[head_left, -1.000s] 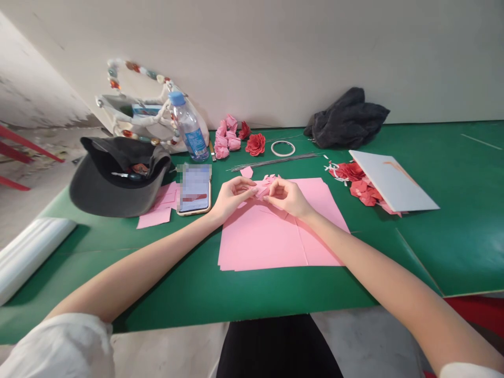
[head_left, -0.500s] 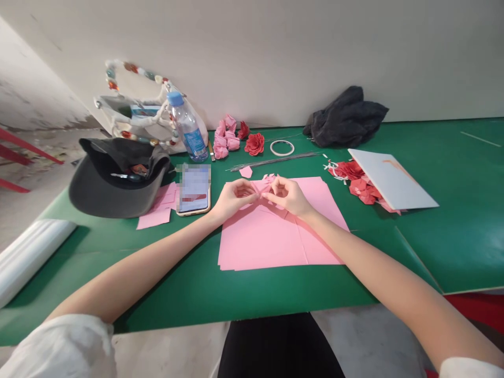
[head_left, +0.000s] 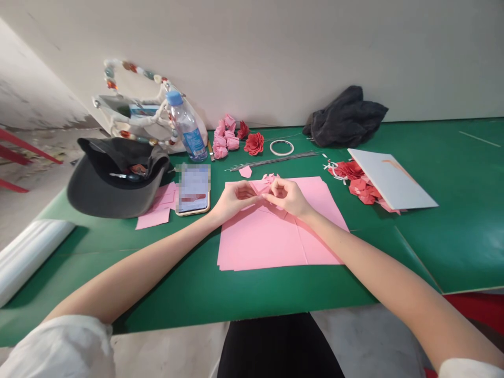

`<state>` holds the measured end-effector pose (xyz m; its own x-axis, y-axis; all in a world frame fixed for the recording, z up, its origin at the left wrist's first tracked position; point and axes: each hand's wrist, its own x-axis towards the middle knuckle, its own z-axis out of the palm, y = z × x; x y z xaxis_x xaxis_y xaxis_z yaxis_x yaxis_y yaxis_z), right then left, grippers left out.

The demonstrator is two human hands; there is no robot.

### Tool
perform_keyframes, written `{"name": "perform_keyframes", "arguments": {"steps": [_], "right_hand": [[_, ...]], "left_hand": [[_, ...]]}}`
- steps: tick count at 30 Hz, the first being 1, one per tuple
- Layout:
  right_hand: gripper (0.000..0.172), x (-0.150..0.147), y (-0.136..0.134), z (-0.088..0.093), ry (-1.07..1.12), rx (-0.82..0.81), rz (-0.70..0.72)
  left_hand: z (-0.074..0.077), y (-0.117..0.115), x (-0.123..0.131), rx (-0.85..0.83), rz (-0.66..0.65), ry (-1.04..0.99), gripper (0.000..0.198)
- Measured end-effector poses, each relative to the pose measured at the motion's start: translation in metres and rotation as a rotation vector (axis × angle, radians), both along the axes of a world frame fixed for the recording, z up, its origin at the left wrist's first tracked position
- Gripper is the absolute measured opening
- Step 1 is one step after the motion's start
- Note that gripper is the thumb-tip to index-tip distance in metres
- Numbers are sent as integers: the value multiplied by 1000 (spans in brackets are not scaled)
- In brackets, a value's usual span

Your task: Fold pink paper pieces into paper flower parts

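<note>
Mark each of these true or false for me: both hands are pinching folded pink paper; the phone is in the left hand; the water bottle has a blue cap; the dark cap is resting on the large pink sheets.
1. The left hand and right hand pinch the folded pink paper: true.
2. The phone is in the left hand: false, it lies on the green mat beside that hand.
3. The water bottle has a blue cap: true.
4. The dark cap rests on the large pink sheets: false, it lies on the mat, left of the phone.
</note>
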<state>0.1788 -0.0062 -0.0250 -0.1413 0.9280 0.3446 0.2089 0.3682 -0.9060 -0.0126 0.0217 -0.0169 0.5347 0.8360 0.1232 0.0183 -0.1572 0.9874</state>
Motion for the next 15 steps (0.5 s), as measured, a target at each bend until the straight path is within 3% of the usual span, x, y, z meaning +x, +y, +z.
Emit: {"name": "perform_keyframes", "arguments": {"steps": [9, 15], "right_hand": [[42, -2, -3, 2, 65, -78, 34], [32, -2, -2, 1, 105, -53, 42]], "left_hand": [[0, 1, 0, 11, -3, 19, 31], [0, 3, -1, 23, -31, 22, 25]]}}
